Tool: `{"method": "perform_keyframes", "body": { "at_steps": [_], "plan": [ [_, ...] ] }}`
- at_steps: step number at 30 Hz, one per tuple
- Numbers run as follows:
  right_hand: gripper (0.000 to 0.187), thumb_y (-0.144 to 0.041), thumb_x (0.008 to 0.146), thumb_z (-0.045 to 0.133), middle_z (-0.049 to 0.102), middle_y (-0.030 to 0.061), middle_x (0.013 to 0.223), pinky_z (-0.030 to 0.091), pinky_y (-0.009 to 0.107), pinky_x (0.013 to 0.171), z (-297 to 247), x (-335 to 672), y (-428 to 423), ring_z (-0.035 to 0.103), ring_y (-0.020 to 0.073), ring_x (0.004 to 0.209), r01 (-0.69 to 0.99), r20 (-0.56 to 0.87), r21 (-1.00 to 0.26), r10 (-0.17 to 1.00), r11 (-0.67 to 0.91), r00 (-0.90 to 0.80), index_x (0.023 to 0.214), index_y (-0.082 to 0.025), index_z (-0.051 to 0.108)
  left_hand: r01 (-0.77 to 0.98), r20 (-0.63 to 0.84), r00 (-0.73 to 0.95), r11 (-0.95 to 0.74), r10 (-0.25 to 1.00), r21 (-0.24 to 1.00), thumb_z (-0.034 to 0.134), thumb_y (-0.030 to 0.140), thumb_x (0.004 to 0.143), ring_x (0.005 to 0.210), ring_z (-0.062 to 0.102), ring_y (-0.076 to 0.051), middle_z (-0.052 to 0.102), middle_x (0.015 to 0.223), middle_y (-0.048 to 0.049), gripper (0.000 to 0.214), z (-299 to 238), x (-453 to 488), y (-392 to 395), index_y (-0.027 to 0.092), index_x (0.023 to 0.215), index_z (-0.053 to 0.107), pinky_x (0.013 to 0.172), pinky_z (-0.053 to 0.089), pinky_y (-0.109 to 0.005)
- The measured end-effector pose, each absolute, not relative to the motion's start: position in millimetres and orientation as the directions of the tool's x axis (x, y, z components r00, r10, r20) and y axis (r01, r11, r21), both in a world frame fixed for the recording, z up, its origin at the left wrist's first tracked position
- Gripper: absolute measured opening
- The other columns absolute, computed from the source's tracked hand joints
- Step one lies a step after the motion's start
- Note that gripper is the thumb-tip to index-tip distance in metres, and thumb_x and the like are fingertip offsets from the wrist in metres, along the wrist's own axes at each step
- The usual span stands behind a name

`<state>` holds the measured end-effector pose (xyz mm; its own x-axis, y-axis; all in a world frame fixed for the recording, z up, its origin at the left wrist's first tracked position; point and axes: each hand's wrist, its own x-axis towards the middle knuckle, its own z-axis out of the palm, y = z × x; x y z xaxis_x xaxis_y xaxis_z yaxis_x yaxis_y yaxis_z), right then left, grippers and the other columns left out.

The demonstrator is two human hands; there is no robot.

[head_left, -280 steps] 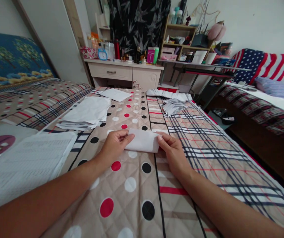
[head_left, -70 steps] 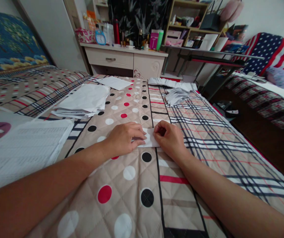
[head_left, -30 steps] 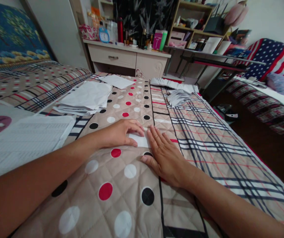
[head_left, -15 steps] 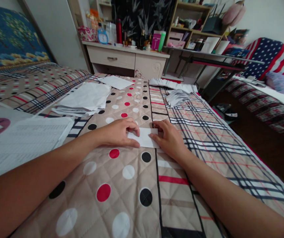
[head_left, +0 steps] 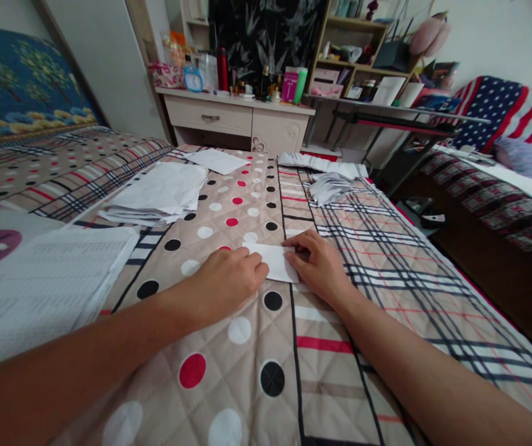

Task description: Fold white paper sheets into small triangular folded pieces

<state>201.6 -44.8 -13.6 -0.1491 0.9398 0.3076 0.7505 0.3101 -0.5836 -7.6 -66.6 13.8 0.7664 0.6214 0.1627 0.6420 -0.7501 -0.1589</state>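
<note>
A small white piece of folded paper [head_left: 275, 262] lies flat on the quilted bedspread [head_left: 228, 341] in front of me. My left hand [head_left: 235, 277] is closed, knuckles up and fingers curled down onto the paper's left end; its fingertips are hidden beneath the hand. At the other end, my right hand [head_left: 316, 260] pinches the right edge, thumb on top and index finger along the far corner.
A stack of white paper [head_left: 156, 189] and a single sheet [head_left: 218, 161] lie at far left. Printed sheets [head_left: 56, 272] are at near left. Folded paper strips [head_left: 329, 188] and a long row of them [head_left: 321, 163] sit at far right. A dresser [head_left: 210, 118] stands beyond the bed.
My left hand has rolled over from a thumb-and-finger grip to curled fingers pressing on the paper, its wrist nearer me. My right hand stays at the right edge. The view has tipped slightly.
</note>
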Motion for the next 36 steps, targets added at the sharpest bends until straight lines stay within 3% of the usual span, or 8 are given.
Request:
{"method": "perform_keyframes", "body": {
  "at_steps": [3,7,10,13,17,24,32,36],
  "plan": [
    [0.025,-0.032,0.093,0.049,0.066,0.0071,0.094,0.046,0.035,0.083,-8,202,-51,0.061,0.0207,0.091,0.665,0.425,-0.622,0.892,0.413,-0.156,0.092,-0.019,0.071,0.649,0.338,0.735,-0.755,0.589,-0.097,0.05,0.016,0.09,0.072,0.064,-0.02,0.069,0.078,-0.0042,0.017,10,-13,-62,0.017,0.088,0.066,0.063,0.047,-0.031],
    [0.034,-0.036,0.097,0.037,0.064,0.0085,0.109,0.042,0.041,0.094,4,199,-68,0.058,0.0235,0.106,0.527,0.638,-0.574,0.745,0.627,-0.191,0.101,-0.022,0.068,0.632,0.6,0.538,-0.754,0.592,0.177,0.051,0.022,0.092,0.072,0.065,-0.016,0.072,0.083,-0.0033,0.018,22,-18,-57,0.017,0.092,0.068,0.066,0.047,-0.028],
    [0.026,-0.033,0.093,0.047,0.063,0.0064,0.083,0.045,0.039,0.081,7,194,-76,0.059,0.0217,0.084,0.516,0.681,-0.54,0.705,0.665,-0.197,0.079,-0.021,0.065,0.57,0.543,0.427,-0.681,0.723,0.459,0.052,0.024,0.091,0.066,0.063,-0.012,0.071,0.077,-0.0003,0.018,36,-18,-59,0.017,0.084,0.068,0.061,0.046,-0.023],
    [0.022,-0.031,0.09,0.055,0.06,0.0031,0.072,0.045,0.034,0.073,5,191,-75,0.057,0.0176,0.073,0.451,0.639,-0.634,0.754,0.628,-0.152,0.072,-0.02,0.062,0.522,0.398,0.427,-0.581,0.812,0.625,0.052,0.023,0.089,0.061,0.06,-0.011,0.067,0.067,0.0021,0.022,42,-16,-59,0.016,0.074,0.067,0.056,0.043,-0.021],
    [0.014,-0.03,0.086,0.061,0.066,0.0017,0.078,0.045,0.028,0.07,3,190,-70,0.06,0.0155,0.074,0.328,0.446,-0.821,0.884,0.467,-0.142,0.082,-0.019,0.067,0.501,0.339,0.501,-0.587,0.796,0.637,0.055,0.017,0.083,0.061,0.06,-0.011,0.068,0.065,0.0027,0.018,36,-14,-57,0.016,0.07,0.068,0.059,0.043,-0.021],
    [0.018,-0.031,0.081,0.064,0.06,-0.001,0.064,0.036,0.022,0.052,-1,190,-65,0.05,0.0102,0.057,0.302,0.284,-0.899,0.948,0.316,-0.146,0.071,-0.015,0.065,0.56,0.367,0.401,-0.542,0.839,0.627,0.066,0.025,0.08,0.064,0.064,-0.013,0.075,0.075,0.0008,0.01,20,-15,-51,0.019,0.079,0.074,0.064,0.047,-0.024],
    [0.009,-0.019,0.079,0.06,0.068,0.0001,0.07,0.044,0.026,0.069,1,185,-65,0.061,0.014,0.068,0.452,0.382,-0.745,0.869,0.49,-0.313,0.073,-0.018,0.067,0.502,0.372,0.442,-0.569,0.816,0.651,0.065,0.021,0.081,0.067,0.067,-0.014,0.075,0.075,-0.0001,0.009,13,-6,-54,0.018,0.078,0.073,0.063,0.048,-0.023],
    [0.01,-0.017,0.078,0.058,0.066,-0.0011,0.066,0.043,0.024,0.065,1,184,-65,0.059,0.0129,0.064,0.445,0.365,-0.752,0.869,0.486,-0.333,0.069,-0.018,0.064,0.512,0.378,0.472,-0.597,0.796,0.617,0.063,0.021,0.082,0.068,0.068,-0.014,0.075,0.077,-0.0005,0.01,8,-6,-54,0.018,0.079,0.072,0.064,0.049,-0.024]
  ]
}}
